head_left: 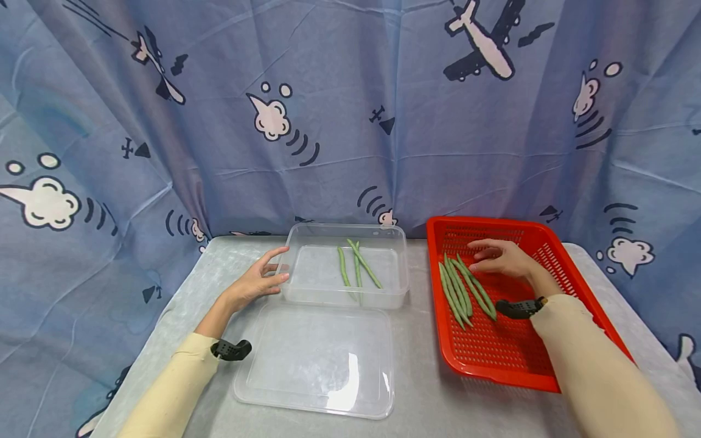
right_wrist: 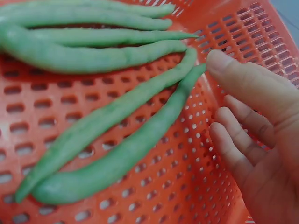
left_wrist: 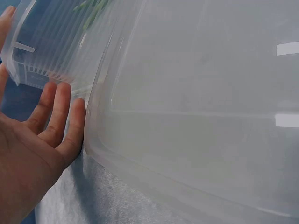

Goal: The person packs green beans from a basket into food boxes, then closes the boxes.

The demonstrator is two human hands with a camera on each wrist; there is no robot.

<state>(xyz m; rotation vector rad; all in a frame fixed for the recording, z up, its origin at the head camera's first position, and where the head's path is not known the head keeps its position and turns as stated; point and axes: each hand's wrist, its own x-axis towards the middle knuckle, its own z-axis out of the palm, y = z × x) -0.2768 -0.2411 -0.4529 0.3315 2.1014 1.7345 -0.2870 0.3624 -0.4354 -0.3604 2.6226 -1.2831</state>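
A: What's the left hand (head_left: 258, 281) doing?
B: It's spread wide at the left side of the clear container (head_left: 314, 267), fingers apart; I can't tell whether the fingertips touch the wall.

A: Anything inside that container?
B: Three green beans (head_left: 344, 267), right of its middle, two of them crossing. A clear lid (head_left: 312, 359) lies flat on the surface (head_left: 413, 389), on the container's near side.

A: And the right hand (head_left: 506, 260)?
B: Wide too, holding nothing, over the far part of the red basket (head_left: 509, 350) at the right. The thumb is close to the tip of a bean; contact is unclear.

A: Where are the beans in there?
B: The bunch of beans (head_left: 456, 292) lies along the basket's left side, just left of that hand.
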